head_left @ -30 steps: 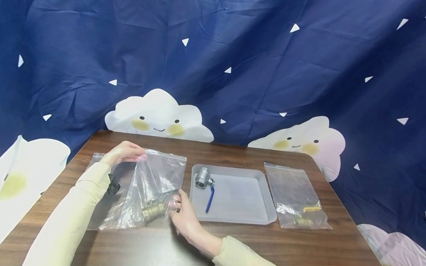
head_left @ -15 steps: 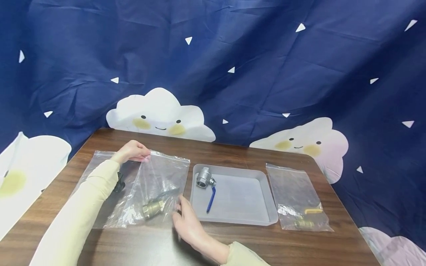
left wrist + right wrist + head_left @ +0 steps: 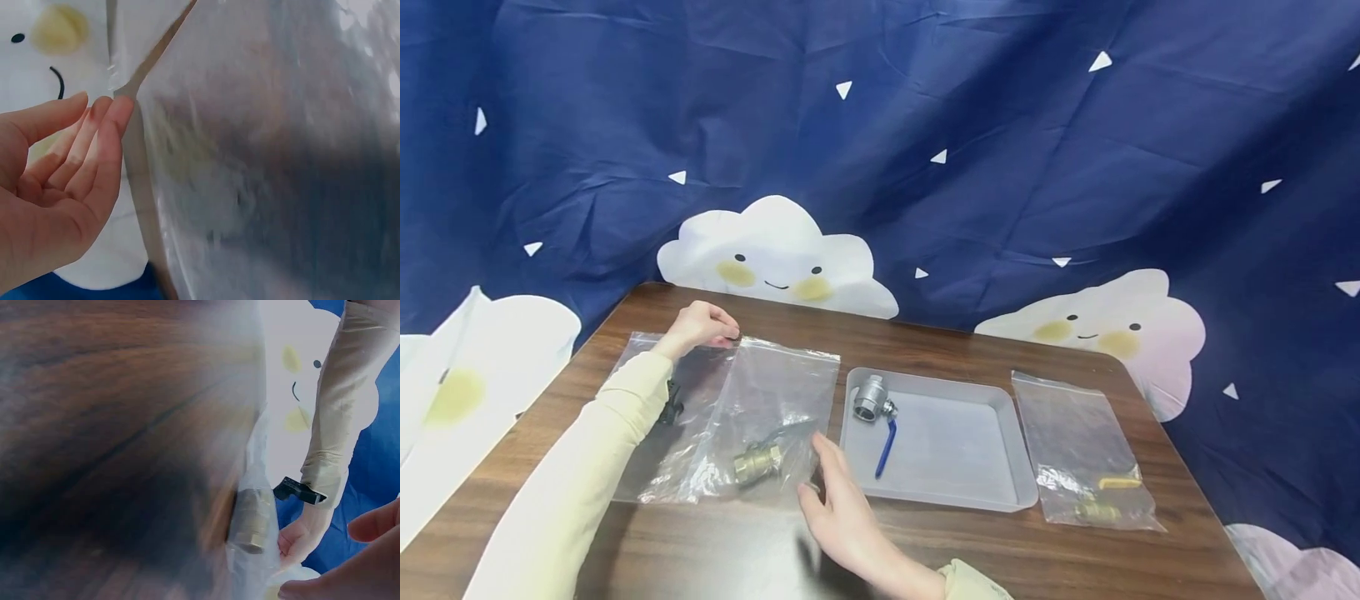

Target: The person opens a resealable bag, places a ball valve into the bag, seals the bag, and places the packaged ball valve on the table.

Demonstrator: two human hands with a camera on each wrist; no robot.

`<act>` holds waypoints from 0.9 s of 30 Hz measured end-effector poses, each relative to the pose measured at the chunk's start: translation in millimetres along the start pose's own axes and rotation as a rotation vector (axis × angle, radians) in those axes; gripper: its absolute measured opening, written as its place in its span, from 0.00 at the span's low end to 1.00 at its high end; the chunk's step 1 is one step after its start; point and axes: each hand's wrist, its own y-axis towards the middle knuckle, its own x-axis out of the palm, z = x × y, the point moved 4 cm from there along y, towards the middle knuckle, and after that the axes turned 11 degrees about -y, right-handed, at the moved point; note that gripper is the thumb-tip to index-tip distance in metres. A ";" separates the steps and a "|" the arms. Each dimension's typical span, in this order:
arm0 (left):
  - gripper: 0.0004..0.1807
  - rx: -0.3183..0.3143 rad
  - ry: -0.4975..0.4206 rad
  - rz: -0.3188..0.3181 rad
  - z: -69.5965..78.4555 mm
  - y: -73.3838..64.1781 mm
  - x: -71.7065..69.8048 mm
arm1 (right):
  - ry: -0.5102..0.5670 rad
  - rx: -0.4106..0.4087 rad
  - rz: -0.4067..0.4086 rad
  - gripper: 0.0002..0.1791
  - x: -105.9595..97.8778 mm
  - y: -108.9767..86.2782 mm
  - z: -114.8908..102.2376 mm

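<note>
A clear zip bag point(image 3: 790, 379) with a brass ball valve point(image 3: 757, 463) inside lies on the left of the table. It overlaps a second clear bag point(image 3: 696, 387), which my left sleeve partly covers. My left hand point(image 3: 700, 325) hovers at the bags' top edge. In the left wrist view, the left thumb stands apart from the loosely bent fingers, with nothing between them. My right hand point(image 3: 846, 517) is by the valve bag's lower right side, thumb and fingers spread and holding nothing. The right wrist view also shows the bagged valve point(image 3: 253, 525) near the right fingertips.
A shallow grey tray point(image 3: 958, 496) stands right of the bags. In it lies a silver ball valve point(image 3: 871, 398) with a blue lever point(image 3: 887, 448). Farther right lies another zip bag point(image 3: 1067, 417) with a yellow-handled valve point(image 3: 1097, 510). A curtain point(image 3: 887, 125) hangs behind the table.
My left hand has let go of the valve bag's top edge, and the bag lies flatter. My right hand has drawn away from its lower right side and spread its fingers. The head view has shifted slightly.
</note>
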 end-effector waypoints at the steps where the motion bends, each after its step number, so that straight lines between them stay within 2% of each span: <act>1: 0.16 -0.002 0.001 0.007 -0.4 -0.7 -3.2 | 0.007 -0.017 -0.001 0.32 -0.5 1.9 -1.1; 6: 0.16 0.009 0.022 0.033 1.0 -4.0 -16.4 | 0.090 -0.081 -0.023 0.28 0.7 11.8 -7.9; 11: 0.16 0.041 0.095 0.086 0.6 -8.8 -32.6 | 0.152 -0.088 -0.079 0.26 8.2 20.6 -17.6; 19: 0.15 0.065 0.271 0.241 -12.9 -20.5 -64.9 | 0.081 -0.062 -0.187 0.27 36.0 41.0 -31.5; 23: 0.17 0.048 0.321 0.274 -24.5 -25.8 -76.9 | 0.058 -0.044 -0.224 0.27 50.9 49.8 -36.8; 27: 0.19 0.022 0.324 0.303 -36.6 -31.6 -84.8 | 0.041 -0.014 -0.281 0.27 64.2 55.6 -41.0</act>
